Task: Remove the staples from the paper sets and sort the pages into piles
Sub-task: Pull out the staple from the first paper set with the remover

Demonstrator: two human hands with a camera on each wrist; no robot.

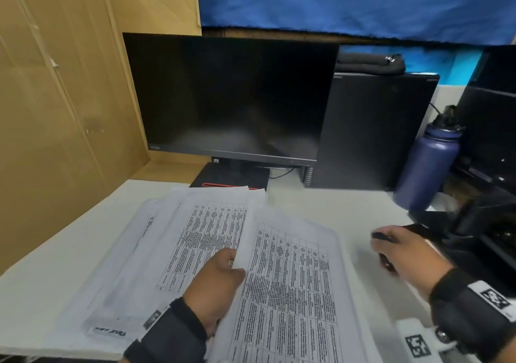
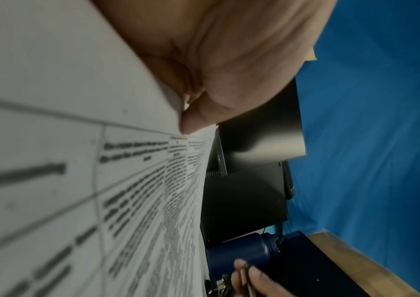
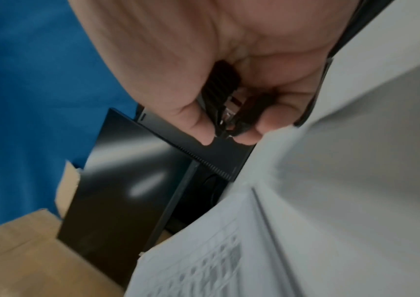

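Low in the frame, my left hand pinches a thin, floppy printed page by its edge; my right hand grips the staple remover.

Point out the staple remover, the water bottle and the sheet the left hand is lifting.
staple remover (image 3: 225,100), right wrist view, ribbed black handle between the fingers.
water bottle (image 1: 425,167), head view, middle of its blue body.
lifted sheet (image 1: 290,273), head view, printed table area.
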